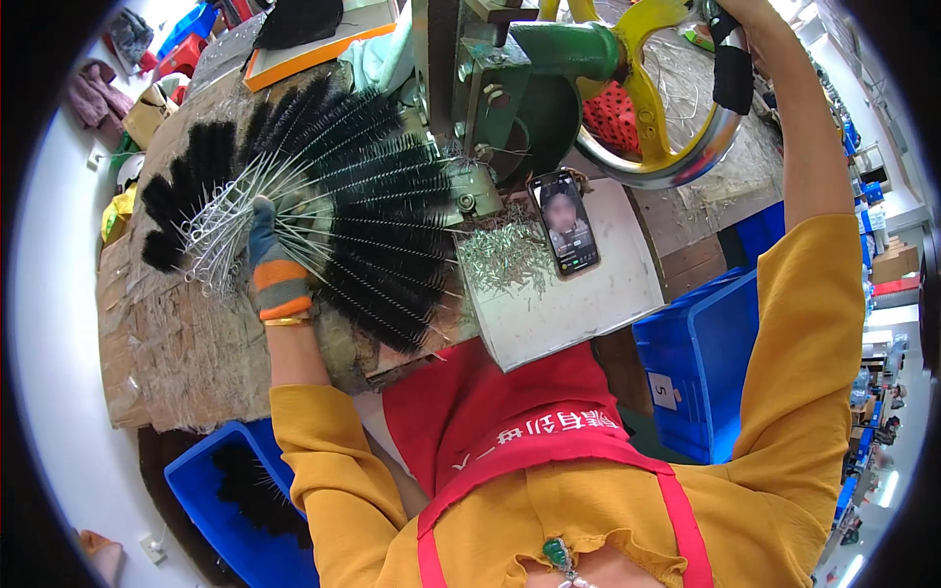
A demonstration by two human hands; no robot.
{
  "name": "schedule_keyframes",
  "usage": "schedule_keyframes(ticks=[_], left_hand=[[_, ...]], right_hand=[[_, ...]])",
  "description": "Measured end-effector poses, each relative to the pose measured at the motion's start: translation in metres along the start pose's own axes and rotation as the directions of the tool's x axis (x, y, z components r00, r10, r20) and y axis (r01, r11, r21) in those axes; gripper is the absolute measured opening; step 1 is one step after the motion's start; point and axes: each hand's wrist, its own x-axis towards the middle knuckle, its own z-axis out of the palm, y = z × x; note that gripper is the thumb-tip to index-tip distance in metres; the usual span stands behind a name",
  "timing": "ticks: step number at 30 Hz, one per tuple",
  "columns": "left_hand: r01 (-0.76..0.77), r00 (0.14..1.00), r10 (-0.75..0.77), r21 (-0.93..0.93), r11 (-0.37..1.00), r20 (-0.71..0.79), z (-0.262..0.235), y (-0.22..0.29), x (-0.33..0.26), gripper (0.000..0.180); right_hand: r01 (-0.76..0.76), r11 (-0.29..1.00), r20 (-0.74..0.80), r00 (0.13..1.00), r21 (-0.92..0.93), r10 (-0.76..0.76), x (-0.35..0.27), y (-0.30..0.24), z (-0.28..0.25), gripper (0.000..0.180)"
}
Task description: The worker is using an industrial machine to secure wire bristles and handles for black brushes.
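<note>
My left hand [278, 269], in a grey and orange work glove, is closed round the wire stems of a fanned bundle of black-bristled wire brushes [382, 230]. The stems end in small loops to its left, and more black brush heads lie beyond them. At the upper right, my bare right hand [747, 12] grips the black-wrapped rim of a handwheel [676, 174] with yellow spokes; the frame's top edge cuts off part of this hand. The wheel belongs to a green metal press [569, 51], whose base lies just right of the brushes.
Short metal pieces [505, 257] lie heaped on a white board [559, 328] beside a phone [564, 223]. The worn wooden bench [147, 343] spreads left. Blue bins stand low at right [701, 377] and left [206, 490]; the left one holds black brushes. An orange-edged box [319, 61] lies behind.
</note>
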Motion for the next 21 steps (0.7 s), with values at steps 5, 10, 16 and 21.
schedule_keyframes(ticks=[5,10,16,21], left_hand=[[-0.015,0.993,0.026,0.095,0.995,-0.117,0.005,0.001,0.008,0.051],[-0.046,0.989,0.064,0.130,0.990,-0.137,0.011,0.002,0.011,0.058],[-0.081,0.993,0.094,0.174,0.981,-0.071,0.019,0.006,0.011,0.054],[-0.037,0.997,0.049,0.185,0.982,-0.057,0.017,0.011,0.014,0.051]], right_hand=[[0.011,0.997,0.006,1.000,0.070,-0.011,0.007,0.004,0.002,0.031],[-0.020,0.987,-0.008,1.000,0.161,0.022,-0.001,0.024,0.003,0.034],[0.110,0.961,-0.600,0.798,0.254,0.067,-0.121,0.029,0.085,0.036],[0.145,0.844,-0.593,0.771,0.516,0.231,-0.161,0.082,0.156,0.039]])
